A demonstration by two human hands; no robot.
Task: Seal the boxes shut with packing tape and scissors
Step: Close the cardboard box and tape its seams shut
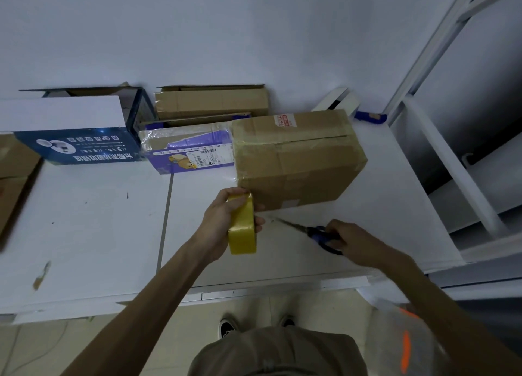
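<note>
A brown cardboard box [299,160] stands on the white table [84,228], its flaps down and tape strips across its top and sides. My left hand [223,223] grips a yellow roll of packing tape [243,228] right at the box's near left corner. My right hand [353,241] holds the blue handles of the scissors [319,235], whose blades lie on the table pointing left toward the tape roll, just in front of the box.
A purple box [186,152], a blue and white box [76,132] with its flaps up and another brown box [211,101] stand behind, by the wall. More cardboard [14,177] is at the left edge. A white metal frame [440,138] stands at the right.
</note>
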